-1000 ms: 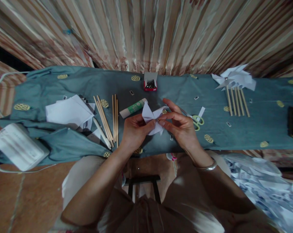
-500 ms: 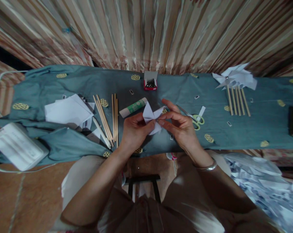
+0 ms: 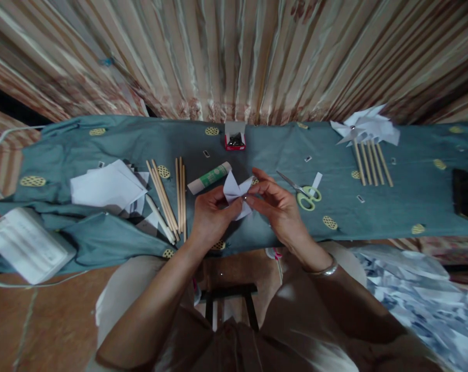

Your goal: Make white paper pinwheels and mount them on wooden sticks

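A folded white paper pinwheel [image 3: 234, 187] is held over the table's near edge. My left hand [image 3: 212, 213] is closed on it, thumb pressed near its centre. At that centre the thumb and index finger of my right hand [image 3: 276, 206] pinch a thumbtack [image 3: 245, 197], seen only as a small shiny spot; its other fingers are raised. Behind my left hand lies a green and white glue stick [image 3: 210, 177]. Scissors with light green handles [image 3: 308, 197] rest to the right of my right hand, beside a small white paper strip [image 3: 316, 180].
A small red box [image 3: 235, 142] of dark metal pieces stands at the back. Wooden sticks [image 3: 164, 196] and white paper sheets [image 3: 105, 186] lie left, near a white device [image 3: 30, 245]. Finished pinwheels on sticks [image 3: 367, 129] lie right. A bag of paper scraps [image 3: 412, 289] sits lower right.
The view has shifted slightly, so the table things appear a little lower and further left. Both hands keep their hold on the pinwheel, with fingers at its centre.
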`<state>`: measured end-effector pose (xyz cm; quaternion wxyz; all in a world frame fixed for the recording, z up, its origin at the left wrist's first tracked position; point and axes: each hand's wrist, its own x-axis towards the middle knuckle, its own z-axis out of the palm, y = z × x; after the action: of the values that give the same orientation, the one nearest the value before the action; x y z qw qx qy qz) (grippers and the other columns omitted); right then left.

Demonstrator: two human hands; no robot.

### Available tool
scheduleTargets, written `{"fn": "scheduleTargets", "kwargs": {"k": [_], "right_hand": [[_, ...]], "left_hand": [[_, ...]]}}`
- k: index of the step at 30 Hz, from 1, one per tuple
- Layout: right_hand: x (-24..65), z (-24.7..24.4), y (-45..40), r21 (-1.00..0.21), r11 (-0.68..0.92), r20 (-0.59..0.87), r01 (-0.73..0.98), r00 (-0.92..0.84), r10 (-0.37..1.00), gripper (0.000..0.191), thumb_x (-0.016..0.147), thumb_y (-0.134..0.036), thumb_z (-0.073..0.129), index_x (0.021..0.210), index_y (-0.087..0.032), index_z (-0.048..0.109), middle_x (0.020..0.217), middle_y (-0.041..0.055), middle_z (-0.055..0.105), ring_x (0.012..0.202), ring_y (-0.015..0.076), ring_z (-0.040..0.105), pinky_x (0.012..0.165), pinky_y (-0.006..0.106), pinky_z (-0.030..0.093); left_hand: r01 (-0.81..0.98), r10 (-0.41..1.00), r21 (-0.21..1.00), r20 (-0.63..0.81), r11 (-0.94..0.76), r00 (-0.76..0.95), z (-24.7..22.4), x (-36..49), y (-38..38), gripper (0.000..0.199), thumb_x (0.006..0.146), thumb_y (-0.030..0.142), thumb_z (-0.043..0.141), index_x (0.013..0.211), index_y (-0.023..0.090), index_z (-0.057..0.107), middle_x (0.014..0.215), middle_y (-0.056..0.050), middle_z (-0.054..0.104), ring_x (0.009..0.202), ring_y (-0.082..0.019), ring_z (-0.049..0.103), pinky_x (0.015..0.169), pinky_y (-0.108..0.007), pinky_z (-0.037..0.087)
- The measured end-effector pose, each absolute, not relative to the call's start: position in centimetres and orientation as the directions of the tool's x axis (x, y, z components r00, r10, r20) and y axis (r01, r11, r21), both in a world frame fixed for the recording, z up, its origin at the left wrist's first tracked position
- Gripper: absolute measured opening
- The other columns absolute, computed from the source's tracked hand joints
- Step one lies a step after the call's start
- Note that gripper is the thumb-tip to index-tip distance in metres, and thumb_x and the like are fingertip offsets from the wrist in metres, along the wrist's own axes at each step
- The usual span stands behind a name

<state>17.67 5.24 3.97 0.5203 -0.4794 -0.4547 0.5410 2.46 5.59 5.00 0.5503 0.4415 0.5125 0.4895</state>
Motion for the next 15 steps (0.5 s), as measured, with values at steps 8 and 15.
{"fn": "scheduleTargets", "kwargs": {"k": [8,15], "right_hand": [[17.7,3.3,5.5,-0.973,-0.063,-0.084,-0.222,0.087,0.993,0.072,0.059,-0.027,0.089,0.125,-0.032,0.061,0.14,0.0031,0.058,0.133,0.0244,0.051,0.112,0.043,0.042],[17.8,4.5,5.5,-0.898,-0.255,-0.245,-0.358,-0.074,0.967,0.081,0.06,-0.027,0.088,0.132,-0.03,0.05,0.082,-0.0077,0.07,0.074,0.0119,0.066,0.074,0.028,0.056]], "left_hand": [[-0.213,0.98,0.957,-0.201,0.198,0.007,5.1,2.8,5.6,0.027,0.058,0.036,0.085,0.074,0.015,0.077,0.073,-0.003,0.075,0.065,-0.017,0.066,0.063,-0.028,0.054],[-0.252,0.971,0.937,-0.231,0.241,0.066,5.1,2.6,5.6,0.033,0.055,0.039,0.09,0.075,0.015,0.077,0.073,-0.004,0.075,0.064,-0.017,0.066,0.062,-0.028,0.053]]}}
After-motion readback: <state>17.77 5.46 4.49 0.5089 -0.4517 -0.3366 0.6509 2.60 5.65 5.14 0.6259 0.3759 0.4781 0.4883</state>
